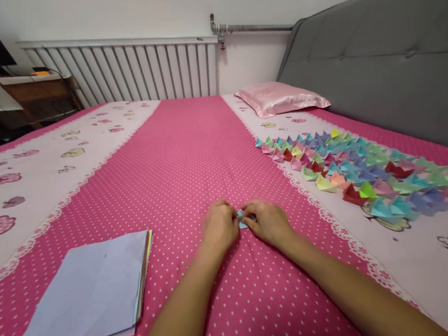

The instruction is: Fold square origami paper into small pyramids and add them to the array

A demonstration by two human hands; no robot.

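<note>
Head view: two hands meet over a small blue folded paper on a pink dotted bed.

The bedspread fills the view, with a grey headboard along its right side, a white radiator at the far wall and a pink pillow near it. Both bare forearms reach forward from the bottom edge and converge at the middle of the dotted stripe. A long band of coloured folded paper shapes lies to the right, and a stack of paper sheets lies to the left, well apart from the hands. The left hand and right hand rest knuckles-up on the cloth, fingers curled inward, each pinching one end of the blue paper piece, which lies on the bedspread between them and is mostly hidden.
</note>
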